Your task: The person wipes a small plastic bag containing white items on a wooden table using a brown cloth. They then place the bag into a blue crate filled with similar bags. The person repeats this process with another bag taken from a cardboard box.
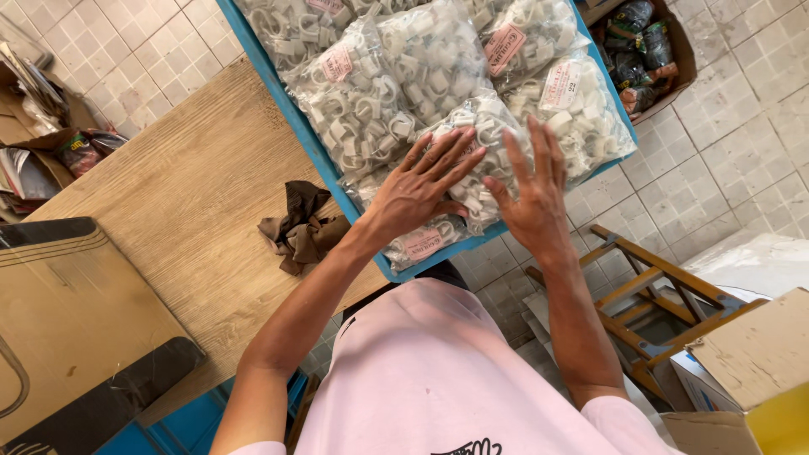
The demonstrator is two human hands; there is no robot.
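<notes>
Clear bags of white clips, pink labels, in blue tray (313, 145) on wooden table (194, 194).
Left hand (419, 190) and right hand (531, 195) open, fingers spread flat on nearest bag (482, 152); brown cloth (301, 226) left.

The left hand (417, 192) and right hand (533, 195) cover part of 1 clip bag (480, 160); beyond them, the blue tray (286, 109) runs off the top edge.

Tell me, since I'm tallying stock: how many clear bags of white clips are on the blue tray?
6 at least: one top left, one left-centre, one centre, one top right, one right, one under both hands. Others may be hidden beneath or out of view.
</notes>
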